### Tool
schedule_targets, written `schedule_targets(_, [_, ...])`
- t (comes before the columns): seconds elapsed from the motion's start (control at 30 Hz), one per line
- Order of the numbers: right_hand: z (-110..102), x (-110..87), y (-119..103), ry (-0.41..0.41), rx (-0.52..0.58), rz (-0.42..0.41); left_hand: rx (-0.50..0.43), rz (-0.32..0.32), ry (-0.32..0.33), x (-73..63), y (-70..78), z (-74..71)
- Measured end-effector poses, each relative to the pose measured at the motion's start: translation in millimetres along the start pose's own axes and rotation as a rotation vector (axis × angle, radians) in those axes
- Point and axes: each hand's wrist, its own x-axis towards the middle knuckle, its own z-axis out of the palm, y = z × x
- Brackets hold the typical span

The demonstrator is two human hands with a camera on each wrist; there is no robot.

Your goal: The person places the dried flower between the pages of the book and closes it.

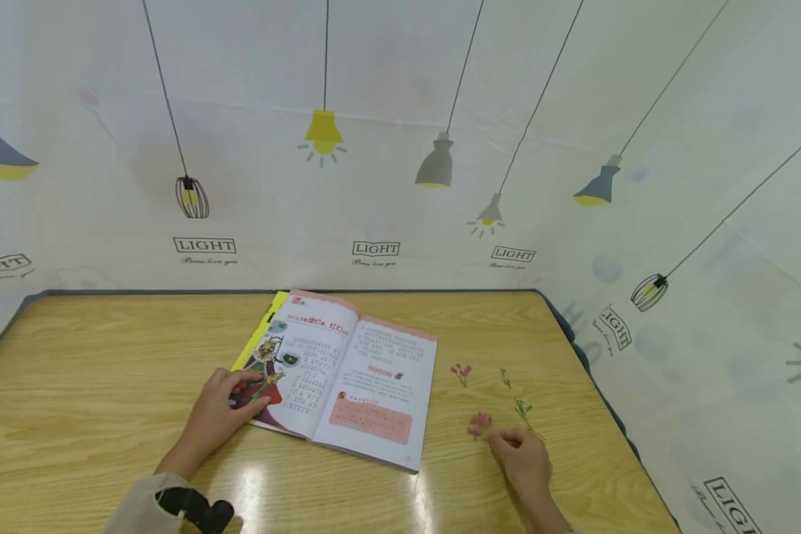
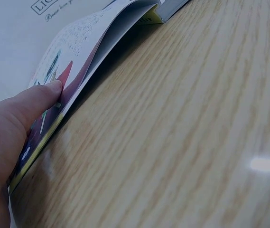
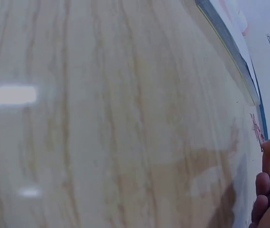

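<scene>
An open book (image 1: pixel 320 371) lies on the wooden table, its left page colourfully illustrated and its right page carrying a pink text box. My left hand (image 1: pixel 220 415) rests on the lower left of that page; in the left wrist view its thumb (image 2: pixel 49 92) presses the page near the edge. A slim yellowish sprig shape (image 1: pixel 270 381) shows by these fingers; whether it is printed or real I cannot tell. To the right of the book, my right hand (image 1: pixel 526 461) pinches a pink dried flower (image 1: pixel 479 423) by its stem, seen also in the right wrist view.
Another pink dried flower (image 1: pixel 461 372), a small green sprig (image 1: pixel 505 377) and a larger whitish-green sprig (image 1: pixel 523 409) lie around the right hand. A lamp-patterned cloth (image 1: pixel 400 208) stands behind the table (image 1: pixel 107 356) and along its right side.
</scene>
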Motion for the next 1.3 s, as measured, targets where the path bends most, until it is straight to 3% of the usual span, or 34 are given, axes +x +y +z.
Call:
schedule_targets(0.3, [-4,1.0,-11,-0.028,0.085,-0.013,0.005,-0.008,0.004,1.3,-0.2,0.1])
schedule_targets(0.7, [-2,3.0,-25,0.005,0.116,-0.083,0.001,-0.008,-0.002,0.9,-0.6,0.1])
schedule_targets(1.3, [27,8.1,-47,0.025,0.212,-0.111,-0.001,-0.002,0.004,0.2,-2.9,2.0])
